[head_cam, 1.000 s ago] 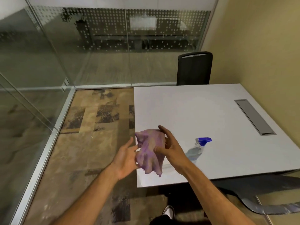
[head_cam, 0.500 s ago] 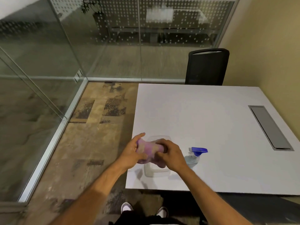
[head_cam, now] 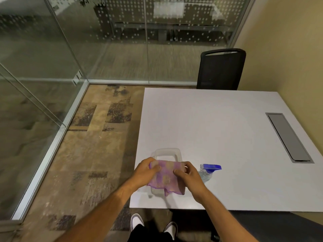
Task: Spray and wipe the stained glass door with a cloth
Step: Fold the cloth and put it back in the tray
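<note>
Now | left hand (head_cam: 146, 169), right hand (head_cam: 187, 173) pinch cloth (head_cam: 166, 179) | over tub (head_cam: 167, 153)

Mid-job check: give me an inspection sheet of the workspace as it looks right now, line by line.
Surface: white table, with a grey cable hatch set in it.
Job's things: purple cloth held over a clear plastic tub; spray bottle lying on the table right of the tub.
Clutter: nothing seen.
Grippers: left hand and right hand each grip a side of the cloth.
Cables: nothing seen.
Surroundings: glass walls left and ahead, black chair behind the table, patterned carpet.
</note>
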`<state>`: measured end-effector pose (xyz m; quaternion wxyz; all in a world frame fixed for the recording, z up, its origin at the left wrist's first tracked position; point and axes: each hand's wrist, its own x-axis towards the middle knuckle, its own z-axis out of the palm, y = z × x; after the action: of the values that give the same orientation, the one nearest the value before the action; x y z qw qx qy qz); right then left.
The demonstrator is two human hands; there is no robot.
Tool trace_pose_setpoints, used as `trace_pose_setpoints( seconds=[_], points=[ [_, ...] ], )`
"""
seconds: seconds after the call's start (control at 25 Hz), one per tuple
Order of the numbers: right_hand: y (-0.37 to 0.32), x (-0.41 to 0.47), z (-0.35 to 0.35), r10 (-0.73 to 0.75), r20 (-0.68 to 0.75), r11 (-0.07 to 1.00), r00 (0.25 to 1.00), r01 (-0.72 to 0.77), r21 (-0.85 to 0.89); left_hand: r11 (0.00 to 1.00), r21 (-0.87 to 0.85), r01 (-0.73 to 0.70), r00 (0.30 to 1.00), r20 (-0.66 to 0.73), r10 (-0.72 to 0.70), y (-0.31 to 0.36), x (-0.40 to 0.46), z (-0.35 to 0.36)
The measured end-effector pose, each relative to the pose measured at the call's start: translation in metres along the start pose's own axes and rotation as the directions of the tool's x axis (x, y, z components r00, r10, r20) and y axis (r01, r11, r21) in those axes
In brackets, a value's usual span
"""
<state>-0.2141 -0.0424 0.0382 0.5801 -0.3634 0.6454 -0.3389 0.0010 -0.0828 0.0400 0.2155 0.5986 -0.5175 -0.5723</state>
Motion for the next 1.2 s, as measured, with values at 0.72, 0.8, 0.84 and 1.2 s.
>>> trace_pose_setpoints(
  seconds=[0.72, 0.8, 0.84, 1.2],
  points=[
    [0.044, 0.075, 0.015, -0.052, -0.37, 0.996, 0.928, 0.019, -0.092, 0.967, -0.212, 0.142, 0.982, -0.093, -0.164, -0.045, 0.084, 0.025],
    [0.048, 0.089, 0.017, -0.087, -0.396, 0.987, 0.914, 0.027, -0.156, 0.97, -0.2, 0.139, 0.97, -0.17, -0.175, -0.047, 0.098, 0.036],
    [0.05, 0.097, 0.019, -0.102, -0.4, 0.983, 0.911, 0.03, -0.182, 0.973, -0.183, 0.14, 0.962, -0.209, -0.177, -0.048, 0.104, 0.042],
    [0.078, 0.156, 0.036, -0.116, -0.213, 0.918, 0.97, 0.023, -0.396, 0.979, -0.004, 0.205, 0.946, -0.254, -0.199, -0.076, 0.15, 0.066]
  ],
)
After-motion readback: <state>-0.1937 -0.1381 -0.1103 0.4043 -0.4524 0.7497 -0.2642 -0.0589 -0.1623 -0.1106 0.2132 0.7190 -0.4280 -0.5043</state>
